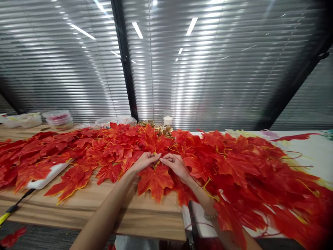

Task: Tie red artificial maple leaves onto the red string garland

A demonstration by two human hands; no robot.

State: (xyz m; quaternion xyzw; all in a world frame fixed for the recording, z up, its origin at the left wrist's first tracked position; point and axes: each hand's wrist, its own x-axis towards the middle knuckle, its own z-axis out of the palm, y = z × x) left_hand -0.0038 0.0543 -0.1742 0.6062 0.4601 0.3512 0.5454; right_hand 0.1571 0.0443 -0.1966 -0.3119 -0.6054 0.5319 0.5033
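Red artificial maple leaves with yellow stems are heaped across the tabletop. At the middle, my left hand (pixel 146 161) and my right hand (pixel 177 166) meet with fingertips almost touching. Both pinch at the yellow stem of one maple leaf (pixel 156 181), whose broad face hangs toward me below my fingers. Exactly where each fingertip grips the thin stem is too small to make out. More leaves (pixel 235 170) press around my right wrist and forearm, and another leaf (pixel 109 172) lies left of my left forearm.
A white power strip (pixel 50 176) with a dark cable sits among leaves on the wooden table (pixel 145 220). Behind the heap stand stacked plastic tubs (pixel 59 119), gold wrappers (pixel 165 130) and a paper cup (pixel 168 120). Slatted blinds (pixel 195 76) rise beyond. A white surface (pixel 307 151) adjoins at right.
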